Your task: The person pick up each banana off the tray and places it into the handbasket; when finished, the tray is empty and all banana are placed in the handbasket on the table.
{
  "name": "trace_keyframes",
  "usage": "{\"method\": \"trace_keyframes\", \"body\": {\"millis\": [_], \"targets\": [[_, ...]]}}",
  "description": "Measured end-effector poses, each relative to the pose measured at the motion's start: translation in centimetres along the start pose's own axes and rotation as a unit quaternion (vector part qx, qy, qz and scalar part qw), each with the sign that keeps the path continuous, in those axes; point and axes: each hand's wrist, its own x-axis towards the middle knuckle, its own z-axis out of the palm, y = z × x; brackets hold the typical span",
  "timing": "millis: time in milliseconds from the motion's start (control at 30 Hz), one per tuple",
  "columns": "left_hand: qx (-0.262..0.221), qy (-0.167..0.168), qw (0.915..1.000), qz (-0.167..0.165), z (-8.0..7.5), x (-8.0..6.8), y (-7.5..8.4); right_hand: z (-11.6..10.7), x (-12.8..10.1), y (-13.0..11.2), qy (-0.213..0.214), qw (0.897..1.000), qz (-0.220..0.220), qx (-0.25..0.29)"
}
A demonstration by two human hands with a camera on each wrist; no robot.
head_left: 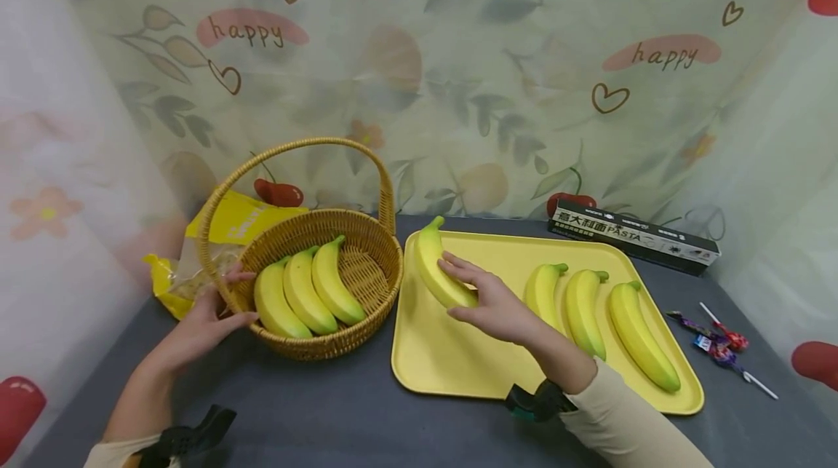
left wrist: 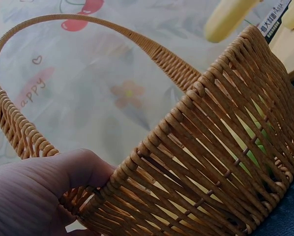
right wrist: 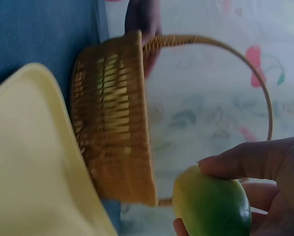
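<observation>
In the head view's centre, the right hand [head_left: 487, 300] grips a banana [head_left: 433, 264] near its lower end; at left, the left hand [head_left: 206, 319] holds the basket [head_left: 314, 349]. That off-centre hold could let the banana pivot, perhaps striking the handle [head_left: 388, 206].

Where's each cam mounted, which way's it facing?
Head: on the head, facing forward and down at basket and tray; left hand and right hand show.
Left wrist: on that wrist, facing the basket's outside; left hand shows.
Right wrist: on that wrist, facing held banana, basket beyond; both hands show.
Shared by wrist views: basket, left hand.
</observation>
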Motion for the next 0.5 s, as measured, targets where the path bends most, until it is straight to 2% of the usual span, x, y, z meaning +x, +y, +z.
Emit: {"method": "trace_keyframes", "body": {"millis": [267,500], "targets": [[0.002,0.005,1.0,0.005,0.1,0.1,0.1,2.1,3.1,-3.6,-0.081,0.995,-0.059,-0.017],[0.002,0.001,1.0,-0.004,0.1,0.0,0.0,4.6,7.5,-6.2,-0.135,0.988,-0.067,-0.03]]}}
